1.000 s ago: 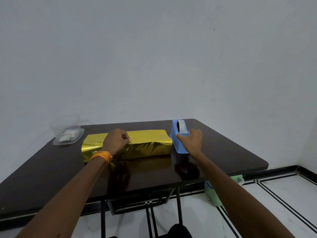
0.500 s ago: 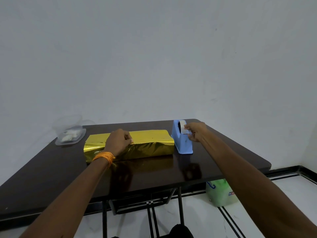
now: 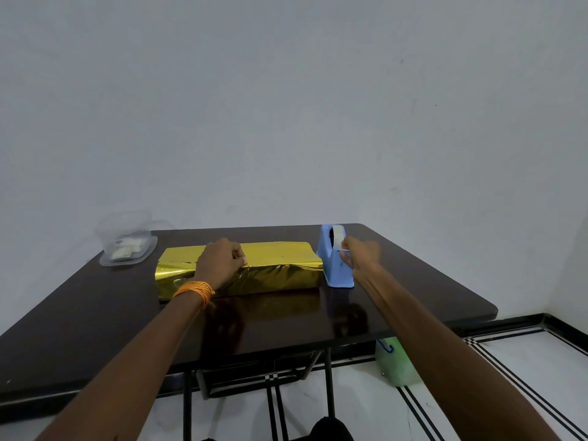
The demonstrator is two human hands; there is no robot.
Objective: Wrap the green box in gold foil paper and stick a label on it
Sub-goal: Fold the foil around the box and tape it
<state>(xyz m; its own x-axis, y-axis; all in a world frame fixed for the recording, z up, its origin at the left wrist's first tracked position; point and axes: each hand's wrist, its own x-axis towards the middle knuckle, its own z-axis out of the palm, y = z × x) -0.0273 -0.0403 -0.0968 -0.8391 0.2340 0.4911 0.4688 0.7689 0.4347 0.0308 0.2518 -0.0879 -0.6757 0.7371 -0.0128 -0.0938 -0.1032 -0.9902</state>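
A gold-wrapped box (image 3: 280,275) lies mid-worktop (image 3: 95,313). The left hand (image 3: 221,262), fingers curled, holds down its top foil fold. Just right of the box, the right hand (image 3: 362,256) pinches the tape end (image 3: 343,248) at a blue tape dispenser (image 3: 334,272).

Right hand (image 3: 362,256) now at tape end (image 3: 344,248)
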